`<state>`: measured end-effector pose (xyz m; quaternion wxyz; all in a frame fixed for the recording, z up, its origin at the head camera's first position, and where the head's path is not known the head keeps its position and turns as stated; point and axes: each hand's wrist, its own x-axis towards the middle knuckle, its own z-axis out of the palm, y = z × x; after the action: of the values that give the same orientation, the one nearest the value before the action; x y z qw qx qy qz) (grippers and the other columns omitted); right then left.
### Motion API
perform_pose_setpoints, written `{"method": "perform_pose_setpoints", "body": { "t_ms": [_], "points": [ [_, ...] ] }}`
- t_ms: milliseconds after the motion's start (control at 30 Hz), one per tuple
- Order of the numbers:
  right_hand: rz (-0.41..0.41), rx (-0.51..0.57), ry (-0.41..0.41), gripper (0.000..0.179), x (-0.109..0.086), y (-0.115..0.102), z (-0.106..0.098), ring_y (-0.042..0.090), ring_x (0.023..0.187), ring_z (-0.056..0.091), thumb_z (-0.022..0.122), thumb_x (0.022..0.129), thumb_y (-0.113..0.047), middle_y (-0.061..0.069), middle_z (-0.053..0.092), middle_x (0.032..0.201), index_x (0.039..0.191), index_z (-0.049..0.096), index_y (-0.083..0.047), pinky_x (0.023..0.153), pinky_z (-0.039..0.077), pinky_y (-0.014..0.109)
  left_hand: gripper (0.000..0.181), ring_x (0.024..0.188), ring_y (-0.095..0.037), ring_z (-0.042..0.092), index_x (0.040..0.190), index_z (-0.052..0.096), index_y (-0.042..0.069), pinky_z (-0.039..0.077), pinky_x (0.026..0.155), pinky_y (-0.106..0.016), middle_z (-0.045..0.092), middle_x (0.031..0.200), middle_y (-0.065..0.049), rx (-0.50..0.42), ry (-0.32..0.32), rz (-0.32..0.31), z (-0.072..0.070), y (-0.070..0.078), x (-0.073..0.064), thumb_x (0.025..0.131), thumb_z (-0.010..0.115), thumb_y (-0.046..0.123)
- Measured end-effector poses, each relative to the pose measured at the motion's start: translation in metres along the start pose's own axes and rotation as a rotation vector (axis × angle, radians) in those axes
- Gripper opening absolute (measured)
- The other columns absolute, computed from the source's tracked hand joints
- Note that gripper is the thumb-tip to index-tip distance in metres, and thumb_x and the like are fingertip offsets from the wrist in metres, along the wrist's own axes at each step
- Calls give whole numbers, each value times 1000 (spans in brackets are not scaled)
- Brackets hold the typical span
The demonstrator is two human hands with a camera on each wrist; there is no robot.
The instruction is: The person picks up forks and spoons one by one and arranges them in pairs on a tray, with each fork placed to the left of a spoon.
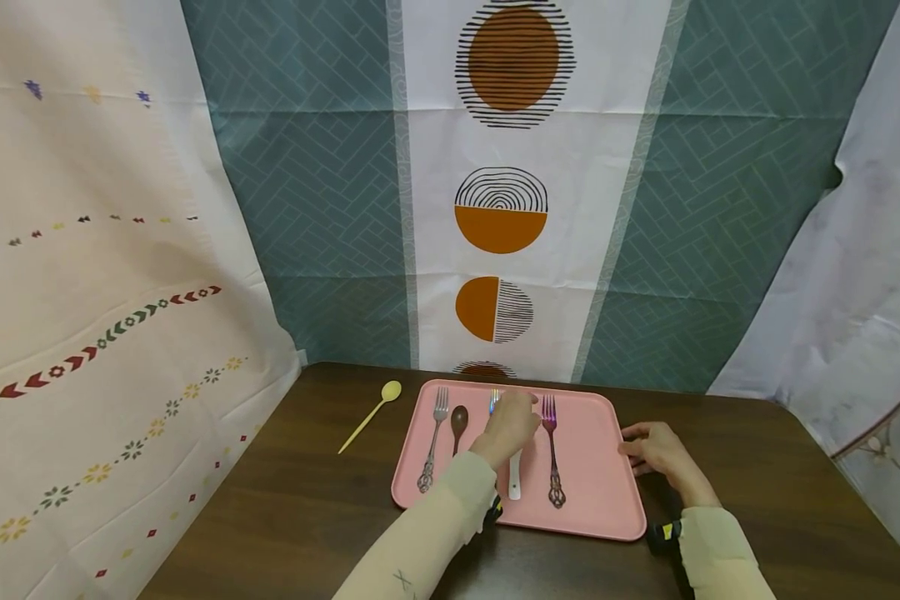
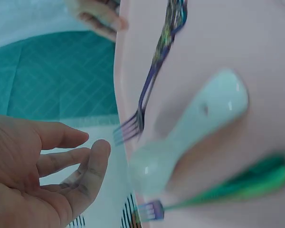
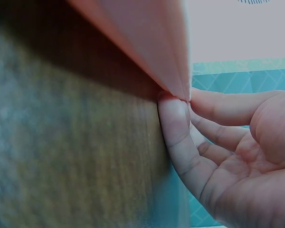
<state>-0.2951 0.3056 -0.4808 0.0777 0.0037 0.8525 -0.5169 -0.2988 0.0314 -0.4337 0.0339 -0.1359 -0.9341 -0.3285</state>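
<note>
A pink tray [image 1: 596, 492] lies on the dark wooden table. My right hand [image 1: 660, 454] pinches its right rim between thumb and fingers, as the right wrist view shows. Over the tray's middle hovers my left hand [image 1: 510, 425], fingers loosely bent with nothing between them. Beneath it is a white spoon [image 2: 204, 111], partly covered in the head view. On one side of that spoon lies a purple fork [image 1: 551, 425]; on the other, a shiny green-handled fork [image 2: 237, 183], mostly hidden by the hand from above. Farther left on the tray are a brown spoon [image 1: 459, 419] and a silver fork [image 1: 432, 446].
Outside the tray, to its left, a yellow spoon [image 1: 391, 390] rests on the table [image 1: 285, 500]. A patterned green and white curtain [image 1: 330, 208] hangs behind the table's back edge, with pale cloths on both sides.
</note>
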Motion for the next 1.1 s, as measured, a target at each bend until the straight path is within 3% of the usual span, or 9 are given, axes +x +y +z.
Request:
{"method": "perform_pose_setpoints", "body": {
  "t_ms": [100, 233, 533, 667, 867, 1100],
  "points": [
    [5, 5, 0, 38, -1, 1, 0, 21, 68, 66, 63, 96, 1, 14, 66, 84, 124, 54, 24, 62, 62, 36, 36, 56, -13, 53, 135, 66, -2, 42, 47, -23, 70, 127, -17, -68, -9, -31, -9, -11, 0, 100, 62, 4],
    [0, 3, 0, 38, -1, 0, -1, 21, 68, 66, 63, 96, 1, 14, 66, 85, 125, 54, 24, 63, 62, 37, 37, 51, -10, 43, 135, 66, -1, 33, 44, -21, 72, 117, -17, -75, 16, -46, -25, -29, 0, 99, 62, 5],
    [-3, -2, 2, 38, -2, -1, -4, 21, 68, 66, 62, 96, 1, 14, 66, 85, 124, 54, 24, 62, 62, 37, 33, 61, -15, 52, 130, 70, -1, 40, 52, -25, 71, 100, -14, -42, 86, -92, -61, -62, -5, 98, 61, 2],
    [-3, 9, 0, 38, -3, -1, -4, 21, 67, 66, 62, 95, 2, 14, 66, 84, 124, 54, 25, 62, 62, 37, 34, 64, -14, 50, 130, 68, -4, 40, 56, -25, 69, 93, -12, -31, 90, -83, -68, -68, -7, 98, 60, 0],
    [2, 21, -1, 38, -4, 1, -2, 21, 67, 66, 63, 95, 2, 13, 66, 83, 124, 54, 24, 62, 62, 37, 34, 57, -13, 46, 131, 68, -3, 37, 52, -25, 62, 79, -8, -59, 75, -116, -68, -74, -9, 99, 59, 1],
    [2, 13, 7, 39, -1, 0, 1, 20, 67, 66, 64, 95, 2, 13, 66, 82, 125, 54, 24, 61, 62, 36, 36, 62, -14, 49, 131, 70, 1, 35, 51, -27, 72, 102, -11, -21, 110, -136, -75, -92, -13, 97, 60, 3]
  ]
}}
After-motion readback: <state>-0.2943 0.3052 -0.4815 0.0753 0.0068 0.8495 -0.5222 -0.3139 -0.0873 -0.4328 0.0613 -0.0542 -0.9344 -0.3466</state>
